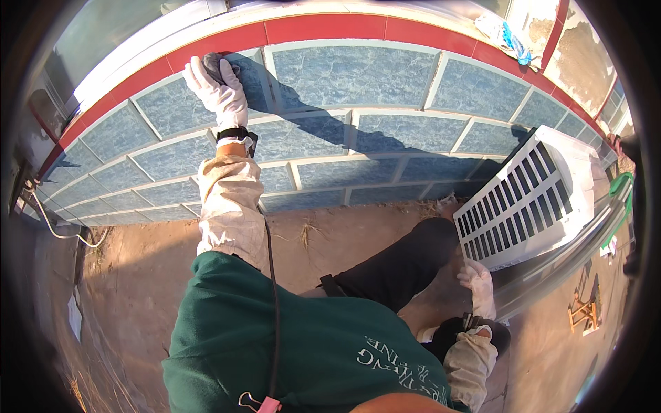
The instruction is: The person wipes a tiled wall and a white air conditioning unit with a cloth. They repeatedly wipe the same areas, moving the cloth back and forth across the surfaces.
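Observation:
My left hand [219, 98], in a white glove, presses a dark grey cloth [212, 67] to the wall, at the line where the blue tiles [351, 72] meet the red tile border [325, 27]. Its fingers are spread over the cloth, and its shadow falls across the tiles. My right hand [477, 284], also gloved, is low on the right by the bottom corner of a white outdoor air-conditioner unit [516, 201]. Its fingers are loosely bent and seem to hold nothing; whether they touch the casing is unclear.
A pale ledge [330, 9] runs above the red border, with a blue-and-white plastic bag [508, 41] at its right. My bent knee [434, 240] is beside the unit. Long clear strips [563, 258] lean at right, near a small wooden stool [583, 310]. A cable [64, 232] hangs at left.

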A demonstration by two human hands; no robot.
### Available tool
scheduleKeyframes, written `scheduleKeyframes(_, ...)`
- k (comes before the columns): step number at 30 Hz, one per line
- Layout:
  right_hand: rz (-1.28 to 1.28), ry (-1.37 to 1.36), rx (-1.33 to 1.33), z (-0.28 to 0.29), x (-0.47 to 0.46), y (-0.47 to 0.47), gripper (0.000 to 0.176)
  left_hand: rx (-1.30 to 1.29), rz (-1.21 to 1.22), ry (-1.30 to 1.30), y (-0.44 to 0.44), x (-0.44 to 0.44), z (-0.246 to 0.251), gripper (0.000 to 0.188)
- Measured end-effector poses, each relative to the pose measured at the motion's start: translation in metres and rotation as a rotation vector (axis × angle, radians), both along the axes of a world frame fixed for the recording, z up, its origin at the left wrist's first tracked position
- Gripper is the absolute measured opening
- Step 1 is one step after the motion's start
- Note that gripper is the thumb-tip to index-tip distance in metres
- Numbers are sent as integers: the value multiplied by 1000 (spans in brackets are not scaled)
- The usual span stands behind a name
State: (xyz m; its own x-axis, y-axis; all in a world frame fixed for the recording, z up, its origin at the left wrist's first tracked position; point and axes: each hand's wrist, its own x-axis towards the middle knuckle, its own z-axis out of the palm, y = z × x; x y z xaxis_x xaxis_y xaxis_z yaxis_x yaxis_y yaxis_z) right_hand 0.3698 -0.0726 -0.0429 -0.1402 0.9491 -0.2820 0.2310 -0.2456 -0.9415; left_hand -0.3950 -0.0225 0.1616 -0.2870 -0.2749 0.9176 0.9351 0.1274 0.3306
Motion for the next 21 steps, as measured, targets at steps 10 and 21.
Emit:
scheduleKeyframes(10,97,-137,24,19,-23,-1,44,-106,-34,170,21,26,7,68)
scheduleKeyframes(21,243,-324,79,16,-64,10,41,-106,-157,361,49,41,-11,56)
